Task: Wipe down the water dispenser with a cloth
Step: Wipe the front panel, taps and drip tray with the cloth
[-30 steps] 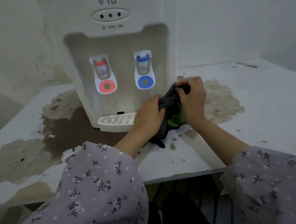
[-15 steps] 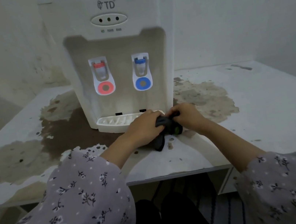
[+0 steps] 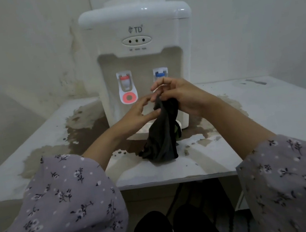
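Dim, flat, grey-green light falls from above. Small glints sit on the water dispenser top, toward one o'clock. Soft shadow pools beneath the counter at six o'clock. Wide-angle distortion bends the edges, and the sleeves there look smeared.

Drip tray mostly behind cloth

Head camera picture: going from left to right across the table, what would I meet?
brown stain → left hand → dark cloth → right hand → bare tabletop
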